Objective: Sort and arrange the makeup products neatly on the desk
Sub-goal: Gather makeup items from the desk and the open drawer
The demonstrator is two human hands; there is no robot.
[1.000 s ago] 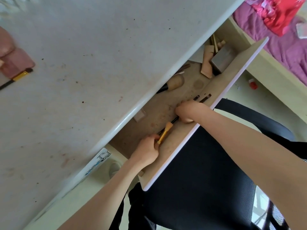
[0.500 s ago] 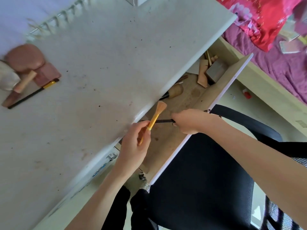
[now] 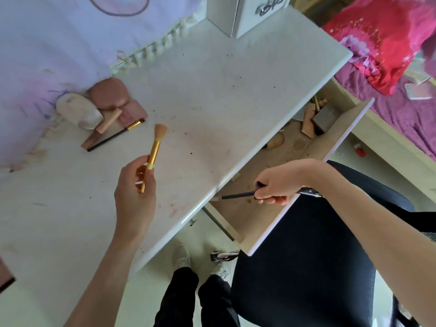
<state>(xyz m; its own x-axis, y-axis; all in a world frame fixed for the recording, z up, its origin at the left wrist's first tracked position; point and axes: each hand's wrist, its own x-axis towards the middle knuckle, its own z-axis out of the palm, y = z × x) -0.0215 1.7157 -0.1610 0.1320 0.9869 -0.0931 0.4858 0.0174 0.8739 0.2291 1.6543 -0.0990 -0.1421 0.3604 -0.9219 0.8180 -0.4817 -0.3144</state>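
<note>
The left hand (image 3: pixel 135 192) pinches a gold brush (image 3: pixel 154 151) above the desk (image 3: pixel 212 90); the right hand (image 3: pixel 274 188) clenches thin dark brushes (image 3: pixel 238 196) over the open drawer (image 3: pixel 283 208). Those could slip and drop back inside.

The left hand (image 3: pixel 134 197), down in the drawer (image 3: pixel 271 208) a second ago, now holds the gold brush (image 3: pixel 154 149) above the desk (image 3: pixel 212 102), bristles up and far. The right hand (image 3: pixel 274 187) lifts its dark brushes (image 3: pixel 238 196) clear of the drawer floor, tips pointing left.
</note>
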